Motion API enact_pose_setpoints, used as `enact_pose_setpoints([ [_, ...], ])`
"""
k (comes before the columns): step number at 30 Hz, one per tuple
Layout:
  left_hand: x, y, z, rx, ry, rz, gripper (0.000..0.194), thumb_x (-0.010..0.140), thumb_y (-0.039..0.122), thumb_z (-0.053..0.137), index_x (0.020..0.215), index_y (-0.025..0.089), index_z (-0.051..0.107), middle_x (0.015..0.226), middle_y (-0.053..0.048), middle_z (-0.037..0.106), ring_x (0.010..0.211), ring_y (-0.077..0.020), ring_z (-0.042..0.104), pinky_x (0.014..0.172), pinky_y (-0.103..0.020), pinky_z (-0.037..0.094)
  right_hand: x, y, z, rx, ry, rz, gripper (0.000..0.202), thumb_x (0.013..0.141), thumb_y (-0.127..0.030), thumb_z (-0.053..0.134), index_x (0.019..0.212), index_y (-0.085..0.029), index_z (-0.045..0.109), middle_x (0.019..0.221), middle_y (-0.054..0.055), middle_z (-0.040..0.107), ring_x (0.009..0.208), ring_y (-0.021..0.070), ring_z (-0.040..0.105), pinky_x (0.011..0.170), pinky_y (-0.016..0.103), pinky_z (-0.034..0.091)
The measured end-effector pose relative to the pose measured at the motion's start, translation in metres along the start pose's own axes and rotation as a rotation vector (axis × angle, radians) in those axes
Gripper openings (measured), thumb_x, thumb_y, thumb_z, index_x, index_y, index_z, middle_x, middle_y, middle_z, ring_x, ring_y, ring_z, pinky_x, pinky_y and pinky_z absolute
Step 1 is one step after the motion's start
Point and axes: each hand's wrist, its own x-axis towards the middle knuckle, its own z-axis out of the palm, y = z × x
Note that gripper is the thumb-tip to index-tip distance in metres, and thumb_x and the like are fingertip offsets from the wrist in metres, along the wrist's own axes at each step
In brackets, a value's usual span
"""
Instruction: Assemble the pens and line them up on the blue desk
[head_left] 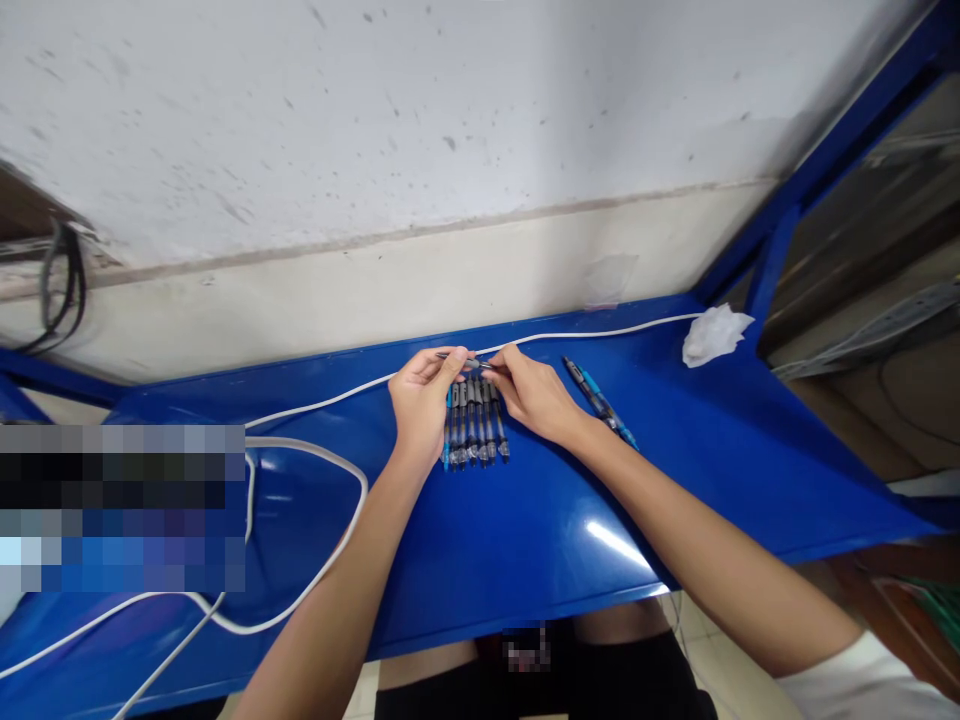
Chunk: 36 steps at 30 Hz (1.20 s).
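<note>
Several pens (474, 425) lie side by side in a row on the blue table (510, 540), mostly dark with grey clips, one light blue at the left end. Just beyond their top ends, my left hand (426, 392) pinches one end of a dark pen (469, 361) held crosswise. The fingers of my right hand (534, 393) are closed on the other end of that same pen. To the right of my right hand, a dark pen and a light blue pen (600, 402) lie slanted close together.
A white cable (322, 402) runs along the table's back and loops at the left. Crumpled white plastic (716, 335) sits at the back right, near the blue frame (772, 262). Behind stands a wall (360, 290). A blurred-out patch covers the far left.
</note>
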Motion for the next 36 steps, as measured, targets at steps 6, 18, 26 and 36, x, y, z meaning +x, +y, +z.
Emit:
enact_pose_setpoints([
  [6,-0.001,0.001,0.002,0.039,0.028,0.012,0.022,0.084,0.037,0.091,0.085,0.019,0.079,0.080,-0.003,0.078,0.074,-0.0144,0.070,0.073,-0.028,0.054,0.000,-0.002,-0.002,-0.042,-0.041,0.016,0.027,0.116,-0.043,0.037,0.121,-0.024,0.055,0.104,0.007,0.076,0.085,0.0233,0.071,0.070,0.031,0.042],
  [18,-0.001,0.002,-0.001,-0.042,-0.185,-0.048,0.031,0.086,0.039,0.088,0.111,0.023,0.078,0.118,-0.009,0.081,0.098,-0.0191,0.075,0.084,-0.030,0.059,-0.001,-0.001,-0.003,-0.021,0.021,0.049,0.021,0.114,-0.041,0.046,0.124,-0.024,0.053,0.109,0.008,0.078,0.086,0.0246,0.074,0.070,0.031,0.045],
  [26,-0.003,-0.001,0.001,0.017,-0.098,0.005,0.022,0.090,0.038,0.085,0.098,0.019,0.077,0.106,-0.010,0.082,0.098,-0.0205,0.077,0.080,-0.029,0.057,0.001,-0.001,-0.004,-0.038,0.018,-0.007,0.030,0.117,-0.040,0.036,0.127,-0.025,0.059,0.119,0.010,0.075,0.100,0.0244,0.072,0.076,0.032,0.049],
  [36,0.006,0.009,-0.005,-0.121,-0.019,-0.066,0.037,0.096,0.052,0.076,0.100,0.020,0.059,0.107,-0.013,0.084,0.093,-0.0213,0.082,0.078,-0.028,0.059,0.002,-0.004,-0.009,-0.139,0.070,0.016,0.031,0.117,-0.042,0.039,0.130,-0.027,0.063,0.115,0.007,0.075,0.096,0.0223,0.071,0.069,0.031,0.043],
])
